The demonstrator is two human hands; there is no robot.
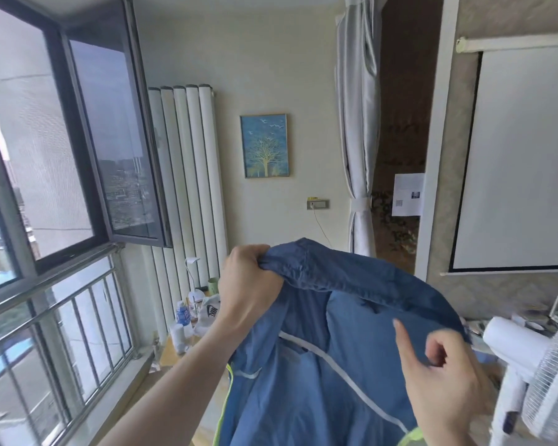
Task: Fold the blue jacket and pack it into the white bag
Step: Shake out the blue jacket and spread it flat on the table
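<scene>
A single wide-angle camera, worn on the person's head, is looking forward and slightly down across a room toward the far wall, where a framed picture [264, 145] is hanging near centre. It is sitting close to both raised hands, the left hand [250, 286] and right hand [445, 375], which are filling the lower frame with the blue jacket [329, 349]. Windows [62, 156] are curving along the left edge and a projector screen [522, 156] is bending along the right

Daylit cream wall [271, 59] bears a framed picture [264, 145], between dark-framed window [78, 140] and tied curtain [358, 123].
</scene>
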